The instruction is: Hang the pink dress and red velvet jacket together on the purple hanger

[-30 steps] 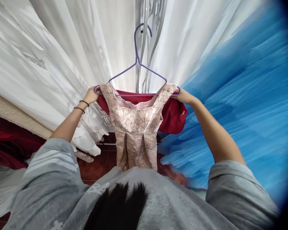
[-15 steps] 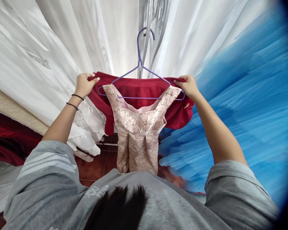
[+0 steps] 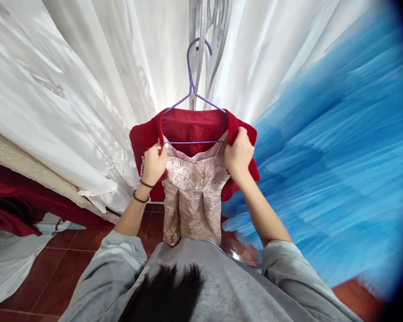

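Observation:
A pale pink brocade dress hangs on a purple hanger. Draped over the hanger's shoulders, around the dress straps, is a dark red jacket, possibly a short bolero. My left hand pinches the jacket's left front edge beside the bodice. On the other side my right hand is closed round the jacket's right front edge. The dress straps are mostly hidden under the red cloth.
White drapes or gowns hang behind and to the left. A large blue tulle gown fills the right side. Pale metalwork stands behind the hanger hook. Dark red cloth lies at left above the red tiled floor.
Both hands have moved inward and down, bringing the red jacket forward over the hanger ends and dress straps. Earlier it was stretched wide behind the dress.

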